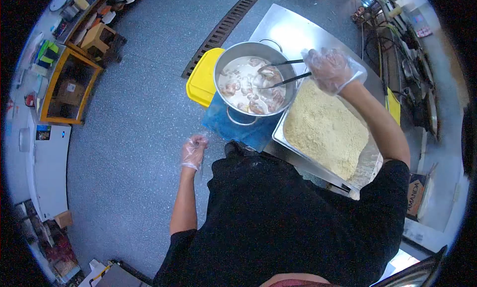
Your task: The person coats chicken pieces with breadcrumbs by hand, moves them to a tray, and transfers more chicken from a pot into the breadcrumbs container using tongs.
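My right hand [328,68], in a clear plastic glove, is closed around black-handled tongs [290,79]. The two arms of the tongs reach apart into a large metal pot [216,86], their tips around or beside a pale piece of meat [269,74]. Milky white liquid [238,79] fills much of the pot, with several raw-looking meat pieces [256,107] in it. Off to the left of the pot, over the floor, hangs my left hand [194,150], also gloved. Its fingers are curled in, and nothing shows in them.
Beside the pot, a metal tray [298,147] holds pale yellow, crumbly flour-like powder [325,128]. Both stand by a steel table [293,26]. A yellow lid or container [201,81] and a blue surface [223,120] lie near the pot. A floor drain [223,29] runs behind.
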`<state>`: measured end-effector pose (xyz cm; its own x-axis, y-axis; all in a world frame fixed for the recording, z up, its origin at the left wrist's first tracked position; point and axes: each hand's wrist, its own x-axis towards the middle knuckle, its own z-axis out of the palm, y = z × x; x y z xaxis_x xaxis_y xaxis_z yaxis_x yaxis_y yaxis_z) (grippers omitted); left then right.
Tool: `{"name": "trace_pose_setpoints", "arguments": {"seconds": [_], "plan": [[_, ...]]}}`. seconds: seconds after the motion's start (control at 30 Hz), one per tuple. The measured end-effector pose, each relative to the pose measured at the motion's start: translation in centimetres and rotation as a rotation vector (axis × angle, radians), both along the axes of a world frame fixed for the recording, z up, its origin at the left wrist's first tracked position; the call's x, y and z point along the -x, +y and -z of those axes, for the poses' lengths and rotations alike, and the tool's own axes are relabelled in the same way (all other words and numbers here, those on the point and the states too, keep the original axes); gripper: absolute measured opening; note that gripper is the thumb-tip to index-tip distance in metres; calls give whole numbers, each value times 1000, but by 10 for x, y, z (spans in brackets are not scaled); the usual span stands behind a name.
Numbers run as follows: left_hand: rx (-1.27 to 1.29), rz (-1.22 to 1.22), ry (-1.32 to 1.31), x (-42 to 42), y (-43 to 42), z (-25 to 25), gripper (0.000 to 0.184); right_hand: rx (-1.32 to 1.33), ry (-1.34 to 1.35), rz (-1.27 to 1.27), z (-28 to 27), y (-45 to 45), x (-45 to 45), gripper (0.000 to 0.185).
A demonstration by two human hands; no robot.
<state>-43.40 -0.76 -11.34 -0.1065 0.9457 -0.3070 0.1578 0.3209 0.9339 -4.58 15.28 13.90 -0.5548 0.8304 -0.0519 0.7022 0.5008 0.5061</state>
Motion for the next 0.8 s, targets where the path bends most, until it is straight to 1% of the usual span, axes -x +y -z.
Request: {"name": "trace_pose_setpoints", "arguments": {"seconds": [0.07,0.13,0.2,0.23,0.27,0.33,0.37,0.4,0.47,0.5,0.6,0.63,0.7,0.73,0.8], "plan": [[2,-10,13,5,-2,13,17,-171,-139,-250,-7,3,-5,34],[-2,-12,32,7,-2,16,19,-214,-105,-294,-1,14,-6,31],[59,31,150,6,-3,16,23,-343,-7,-412,4,25,0,21],[58,31,151,4,-3,15,23,-365,-3,-379,10,31,7,13],[53,25,129,1,-3,14,24,-365,-3,-379,15,36,9,13],[47,14,106,-2,-3,15,24,-370,-65,-517,23,44,11,10],[46,8,96,-3,-4,17,24,-279,-174,-391,28,42,10,9],[47,2,86,-4,-5,19,24,-277,-174,-395,35,45,5,9],[44,-15,67,-4,-9,19,23,-318,12,-516,47,52,-10,9],[38,-27,48,-7,-11,17,23,-312,8,-518,51,50,-12,9],[80,-49,79,-12,-15,9,21,-116,-307,-242,54,44,-13,13],[79,-57,72,-13,-17,11,21,-118,-313,-251,50,41,-13,13],[92,-148,-28,-15,-23,14,21,-117,-351,-349,36,37,-13,16],[98,-160,-31,-14,-26,16,21,-113,-352,-361,26,35,-15,16],[78,-123,3,-10,-30,19,23,-389,-310,-752,9,30,-19,20]]}}
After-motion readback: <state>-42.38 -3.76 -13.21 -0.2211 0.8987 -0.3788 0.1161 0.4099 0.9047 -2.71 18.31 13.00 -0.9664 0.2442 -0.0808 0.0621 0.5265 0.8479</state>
